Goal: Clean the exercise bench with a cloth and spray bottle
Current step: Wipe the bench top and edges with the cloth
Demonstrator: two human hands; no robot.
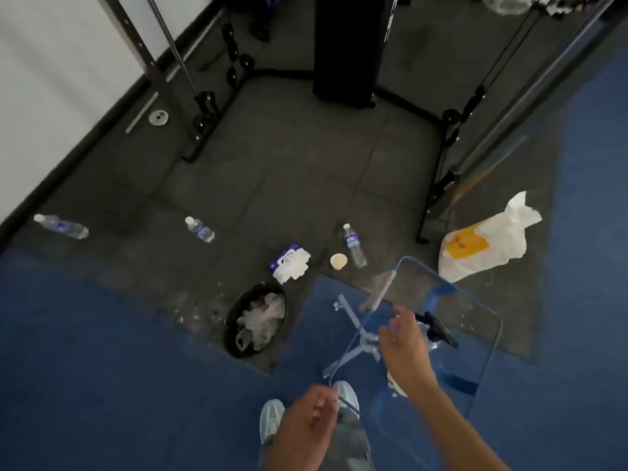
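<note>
Fetch step, wiping not begun: the clear-topped table (470, 296) carries the spray bottle (439, 331). Your right hand (404, 345) hovers just beside it, fingers loose, holding nothing. Your left hand (307, 421) curls at the table's near corner, grip unclear. Next: close round the bottle's neck.

Person's left hand (311, 421) low and close to the body, fingers curled (any grip unclear), right hand (404, 341) extended forward, fingers loosely spread, bare forearm angled in from lower right

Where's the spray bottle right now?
Head view, lower right: the spray bottle stands inside the outline of the clear tabletop, just right of the right hand and below the white-and-yellow bag.
</note>
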